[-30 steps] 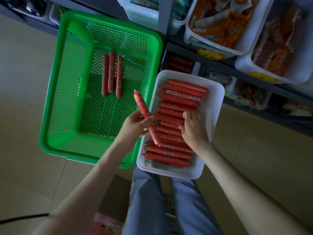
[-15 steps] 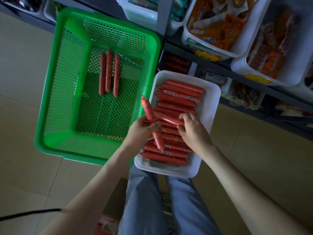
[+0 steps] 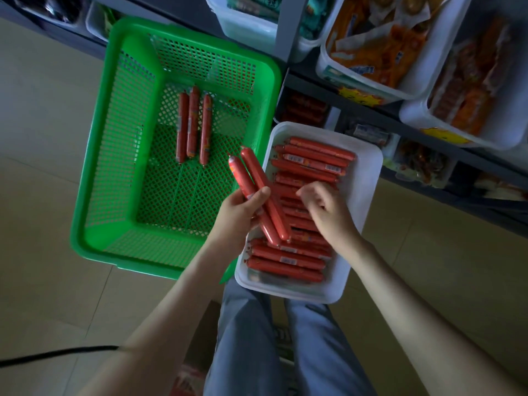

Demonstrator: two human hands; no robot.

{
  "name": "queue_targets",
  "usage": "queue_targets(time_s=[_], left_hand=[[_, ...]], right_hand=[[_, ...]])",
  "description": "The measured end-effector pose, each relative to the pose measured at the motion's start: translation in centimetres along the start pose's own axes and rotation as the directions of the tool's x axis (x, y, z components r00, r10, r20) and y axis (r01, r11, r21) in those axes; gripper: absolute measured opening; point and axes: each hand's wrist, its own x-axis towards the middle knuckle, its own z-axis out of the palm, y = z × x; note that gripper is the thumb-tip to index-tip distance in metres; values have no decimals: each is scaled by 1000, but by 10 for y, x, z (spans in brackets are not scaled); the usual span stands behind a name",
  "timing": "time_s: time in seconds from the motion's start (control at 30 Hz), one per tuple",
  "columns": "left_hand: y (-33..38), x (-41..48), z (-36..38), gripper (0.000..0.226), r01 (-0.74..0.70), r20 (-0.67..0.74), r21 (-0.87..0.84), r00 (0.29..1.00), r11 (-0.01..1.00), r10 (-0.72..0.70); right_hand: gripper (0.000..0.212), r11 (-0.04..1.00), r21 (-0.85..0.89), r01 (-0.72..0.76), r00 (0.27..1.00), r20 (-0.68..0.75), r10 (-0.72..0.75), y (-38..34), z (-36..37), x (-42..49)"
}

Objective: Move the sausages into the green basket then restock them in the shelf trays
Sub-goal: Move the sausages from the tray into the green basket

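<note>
From your head camera: your left hand (image 3: 243, 215) is closed around two red sausages (image 3: 257, 192), held over the white tray (image 3: 368, 178) edge beside the green basket (image 3: 94, 155). Your right hand (image 3: 325, 207) hovers over the tray's sausage rows (image 3: 311, 161), fingers curled, gripping nothing visible. Three sausages (image 3: 193, 127) lie in the basket.

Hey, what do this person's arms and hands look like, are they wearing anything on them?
Both forearms are bare up to the frame's edge: no sleeves show. The left hand and right hand wear no gloves, and no rings, watch or bracelet can be seen on the fingers or wrists. The only clothing in view is blue-grey trousers on the legs below.
</note>
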Motion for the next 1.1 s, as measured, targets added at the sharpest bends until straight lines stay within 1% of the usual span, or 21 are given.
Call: queue_targets(time_s=[0.07,0.1,0.17,0.27,0.33,0.4,0.47,0.5,0.57,0.63,0.7,0.73,0.8,0.87,0.9,0.93,0.97,1.0,1.03,1.07,1.1], left_hand=[[5,2,-7,2,-7,-9,-38,1000,999,7],[7,4,-12,2,-8,-2,-39,1000,999,8],[10,6,-20,5,1,24,-17,1000,1000,0],[16,7,-28,9,20,52,24,998,1000,-21],[19,6,-30,9,22,55,57,998,998,-25],[19,8,-33,10,31,56,81,998,996,-36],[22,7,-35,10,33,62,92,997,995,-39],[24,6,-36,10,29,64,91,997,995,-35],[29,8,-40,9,17,72,88,997,996,-24],[35,11,-43,9,2,87,92,996,996,-10],[42,14,-46,10,-27,117,128,993,991,11],[46,17,-48,11,-47,125,160,992,986,27],[55,27,-54,12,-94,135,176,988,980,71],[62,50,-65,10,-145,76,182,988,972,134],[66,66,-73,16,-180,11,243,983,953,183],[70,83,-80,29,-214,-42,373,968,903,247],[74,98,-87,40,-253,-49,565,940,785,338],[78,112,-92,52,-312,24,752,893,580,449],[81,123,-96,65,-379,137,850,830,366,541],[82,132,-101,73,-418,225,882,779,217,585],[83,137,-105,76,-393,241,907,780,152,578]], right_hand=[[14,959,-284,-25,999,-44,13,23,5,10],[21,903,-429,-5,999,-31,-9,32,10,12],[30,775,-630,48,998,-9,-69,41,20,15],[28,586,-806,81,987,-18,-160,37,32,16],[27,546,-833,87,980,-27,-198,36,32,17],[26,630,-770,102,981,-28,-193,35,27,17],[24,782,-615,96,981,-74,-178,24,19,12],[21,860,-505,78,976,-138,-169,13,14,7],[13,977,-215,11,960,-270,-70,-16,6,-2],[10,999,43,-27,966,-254,37,-51,5,-5],[8,971,240,-2,993,-113,30,-82,18,0],[9,960,278,19,998,-61,-3,-95,29,6],[13,973,224,49,998,-38,-41,-113,55,24],[14,988,154,14,998,-69,-3,-121,82,50],[15,989,144,-28,996,-84,40,-122,95,65],[18,988,132,-79,991,-97,92,-122,108,81],[23,986,111,-126,984,-112,139,-121,118,97],[30,982,84,-170,977,-116,179,-118,128,112],[39,978,58,-202,973,-101,207,-116,136,126],[48,973,9,-232,970,-67,232,-112,144,138],[60,964,-73,-256,967,-30,255,-108,151,148]])
